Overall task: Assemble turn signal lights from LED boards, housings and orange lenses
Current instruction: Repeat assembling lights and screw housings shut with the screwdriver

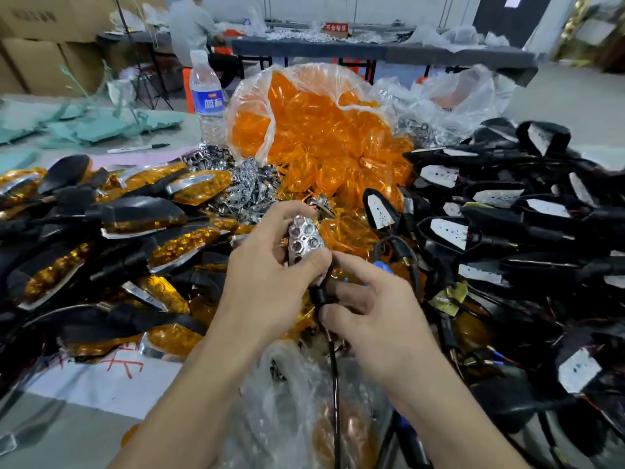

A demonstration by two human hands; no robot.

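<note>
My left hand grips a turn signal part with a shiny chrome reflector facing up, thumb pressing its lower edge. My right hand pinches the black stem and wire of the same part just below. A clear bag of orange lenses stands open behind my hands. Black housings with white LED boards are heaped on the right. Finished lights with orange lenses pile up on the left. Loose chrome reflectors lie in the middle.
A water bottle stands behind the reflectors and a marker pen lies at the left. A crumpled clear bag sits under my wrists. A person works at a far table; cardboard boxes stack at far left.
</note>
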